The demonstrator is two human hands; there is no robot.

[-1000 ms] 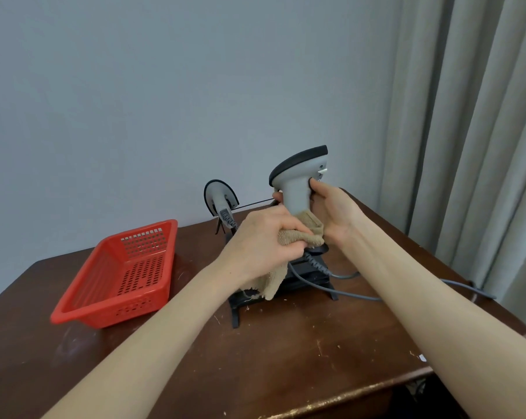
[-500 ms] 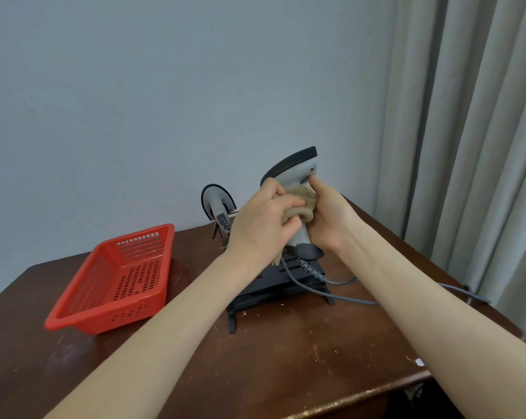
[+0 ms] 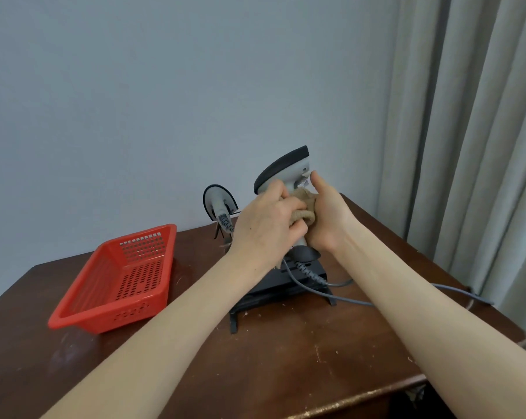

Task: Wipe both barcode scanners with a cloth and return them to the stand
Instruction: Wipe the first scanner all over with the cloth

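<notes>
Handheld barcode scanner (image 3: 289, 173) held upright above black stand (image 3: 281, 287), off its cradle; wipe in progress on grip section w/ tan cloth (image 3: 305, 207). Left hand (image 3: 266, 226) closed on cloth, pressing it to the handle. Right hand (image 3: 326, 217) wrapped round handle from far side. 2nd scanner (image 3: 221, 204) seated behind, near wall; wiped or not, can't tell. Remaining: return to stand. Red basket (image 3: 119, 281) left on counter (image 3: 286, 358).

- Dark brown wooden table (image 3: 286, 367) is carrying everything, top scratched and speckled with light crumbs.
- Red perforated plastic basket (image 3: 119, 279) is sitting on its left part.
- Black stand (image 3: 286, 290) is resting near the middle, just right of the basket.
- Grey cable (image 3: 455, 290) is trailing across the top toward the right edge.
</notes>
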